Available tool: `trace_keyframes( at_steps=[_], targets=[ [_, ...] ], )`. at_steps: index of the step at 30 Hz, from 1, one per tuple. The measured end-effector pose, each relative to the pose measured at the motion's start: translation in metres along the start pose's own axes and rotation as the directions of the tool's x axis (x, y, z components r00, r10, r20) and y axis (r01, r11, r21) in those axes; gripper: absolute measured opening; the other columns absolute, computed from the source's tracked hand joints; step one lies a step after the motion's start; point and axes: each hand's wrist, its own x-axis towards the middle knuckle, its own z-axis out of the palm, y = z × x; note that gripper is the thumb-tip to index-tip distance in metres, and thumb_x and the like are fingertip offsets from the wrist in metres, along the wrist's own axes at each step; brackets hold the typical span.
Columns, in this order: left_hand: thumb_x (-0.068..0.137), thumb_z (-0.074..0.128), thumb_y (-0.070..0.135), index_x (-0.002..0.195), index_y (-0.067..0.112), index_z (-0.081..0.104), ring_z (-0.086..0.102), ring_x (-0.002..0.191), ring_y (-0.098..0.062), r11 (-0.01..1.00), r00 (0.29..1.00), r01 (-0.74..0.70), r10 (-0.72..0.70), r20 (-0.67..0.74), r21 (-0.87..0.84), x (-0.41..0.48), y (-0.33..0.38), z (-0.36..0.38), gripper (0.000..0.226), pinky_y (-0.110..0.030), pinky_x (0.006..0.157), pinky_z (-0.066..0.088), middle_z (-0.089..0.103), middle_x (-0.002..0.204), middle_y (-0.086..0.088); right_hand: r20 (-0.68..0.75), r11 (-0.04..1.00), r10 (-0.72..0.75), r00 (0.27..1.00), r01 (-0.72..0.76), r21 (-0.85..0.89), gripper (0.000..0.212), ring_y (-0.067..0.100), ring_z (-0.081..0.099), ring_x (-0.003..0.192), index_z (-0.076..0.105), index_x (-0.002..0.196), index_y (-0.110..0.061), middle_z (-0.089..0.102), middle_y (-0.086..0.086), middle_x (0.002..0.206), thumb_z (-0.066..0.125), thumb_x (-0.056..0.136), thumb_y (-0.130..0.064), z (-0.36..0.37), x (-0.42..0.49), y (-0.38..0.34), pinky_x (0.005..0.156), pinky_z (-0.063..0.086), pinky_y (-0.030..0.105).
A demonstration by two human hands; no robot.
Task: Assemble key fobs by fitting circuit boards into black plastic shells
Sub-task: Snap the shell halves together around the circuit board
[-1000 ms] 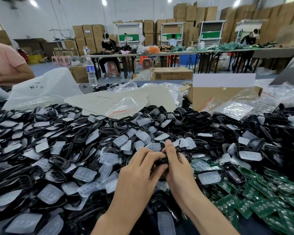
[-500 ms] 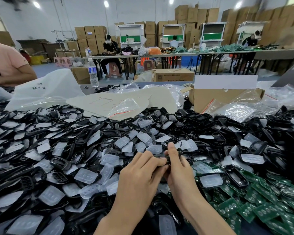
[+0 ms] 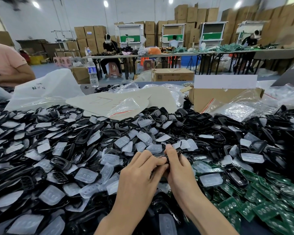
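Note:
My left hand [image 3: 139, 177] and my right hand [image 3: 178, 168] meet over the pile, and both grip one small black shell [image 3: 161, 156] between their fingertips. The shell is mostly hidden by my fingers, so I cannot tell whether a board sits in it. A wide heap of black shells [image 3: 85, 138] mixed with translucent rubber button pads [image 3: 109, 158] covers the table in front of me. Green circuit boards [image 3: 261, 200] lie heaped at the lower right.
A cardboard box [image 3: 217, 97] with clear plastic bags [image 3: 234, 111] stands behind the pile at right. A beige card sheet [image 3: 112, 102] and a white bag [image 3: 44, 89] lie at the back. A water bottle [image 3: 92, 72] stands beyond. A person in pink [image 3: 5, 65] sits at left.
Both hands have stayed together on the shell, with only slight shifts of the fingers. The view has drifted a little.

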Motion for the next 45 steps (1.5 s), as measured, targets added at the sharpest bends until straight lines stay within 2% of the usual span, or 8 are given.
trace_keyframes(
  at_steps=[10,15,20,25,29,33,42,45],
  targets=[
    [0.094,0.057,0.048,0.115,0.032,0.058,0.061,0.092,-0.002,0.997,0.996,0.077,-0.078,0.043,0.015,0.002,0.004,-0.005,0.026,-0.026,0.066,0.056,0.053,0.106,0.020,0.007,0.983,0.057,0.998,-0.058,0.175,0.031,0.019,0.070,0.064,0.066,0.092,-0.009,0.072,0.008,0.075,0.065,0.095,-0.041,0.002,-0.004,-0.007,0.054,0.056,0.029],
    [0.095,0.063,0.036,0.100,0.020,0.066,0.061,0.081,-0.007,0.996,0.999,-0.014,0.018,-0.038,0.091,0.002,-0.001,-0.005,0.017,-0.024,0.057,0.053,0.059,0.095,0.012,0.080,0.978,0.084,0.993,-0.098,0.185,0.038,0.022,0.065,0.073,0.070,0.099,-0.010,0.069,0.010,0.083,0.067,0.084,-0.044,0.007,-0.006,-0.015,0.076,0.056,0.038],
    [0.094,0.067,0.027,0.094,0.016,0.072,0.055,0.075,-0.009,0.987,0.993,-0.046,0.062,-0.097,0.157,0.003,-0.005,-0.008,0.012,-0.024,0.057,0.049,0.059,0.085,0.011,0.161,0.968,0.073,0.984,-0.109,0.227,0.038,0.011,0.058,0.054,0.066,0.112,-0.003,0.066,0.004,0.070,0.058,0.095,-0.037,0.008,-0.007,-0.017,0.054,0.053,0.024],
    [0.093,0.068,0.023,0.100,0.016,0.072,0.056,0.075,-0.009,0.984,0.996,-0.038,0.052,-0.072,0.175,0.003,-0.008,-0.008,0.010,-0.022,0.054,0.048,0.057,0.088,0.010,0.216,0.965,0.052,0.975,-0.105,0.241,0.043,0.018,0.070,0.069,0.077,0.100,-0.007,0.073,0.011,0.086,0.075,0.071,-0.039,0.003,-0.006,-0.023,0.062,0.058,0.026],
    [0.089,0.068,0.040,0.107,0.032,0.066,0.060,0.079,-0.002,0.979,0.978,0.202,-0.200,0.061,-0.023,0.004,-0.004,-0.009,0.020,-0.015,0.059,0.047,0.056,0.099,0.019,0.239,0.952,0.035,0.970,-0.105,0.289,0.033,0.021,0.075,0.086,0.068,0.114,-0.007,0.076,0.010,0.103,0.064,0.086,-0.024,-0.003,-0.002,-0.024,0.066,0.059,0.029],
    [0.077,0.061,0.059,0.104,0.049,0.064,0.064,0.091,-0.001,0.806,0.872,0.490,-0.461,0.166,-0.333,0.009,0.002,-0.009,0.029,-0.011,0.073,0.045,0.066,0.101,0.024,0.226,0.951,0.001,0.974,-0.071,0.300,0.035,0.027,0.075,0.093,0.061,0.119,-0.003,0.075,0.016,0.105,0.061,0.086,-0.014,-0.004,-0.002,-0.025,0.070,0.061,0.032],
    [0.090,0.071,0.026,0.094,0.038,0.071,0.064,0.092,-0.002,0.741,0.811,0.576,-0.571,0.128,-0.345,0.013,0.003,-0.010,0.012,-0.009,0.070,0.043,0.064,0.096,0.018,0.253,0.984,-0.077,0.964,0.033,0.173,0.016,0.031,0.071,0.109,0.073,0.098,-0.021,0.071,0.019,0.101,0.062,0.089,-0.013,-0.001,-0.009,-0.024,0.087,0.059,0.031],
    [0.090,0.071,0.016,0.091,0.035,0.070,0.063,0.091,0.000,0.754,0.808,0.581,-0.581,0.103,-0.307,0.012,0.003,-0.009,0.019,-0.007,0.071,0.042,0.063,0.095,0.019,0.252,0.992,-0.111,0.961,0.091,0.091,0.029,0.028,0.072,0.106,0.072,0.097,-0.024,0.072,0.013,0.096,0.052,0.101,-0.003,0.000,-0.010,-0.022,0.087,0.058,0.028]
  ],
)
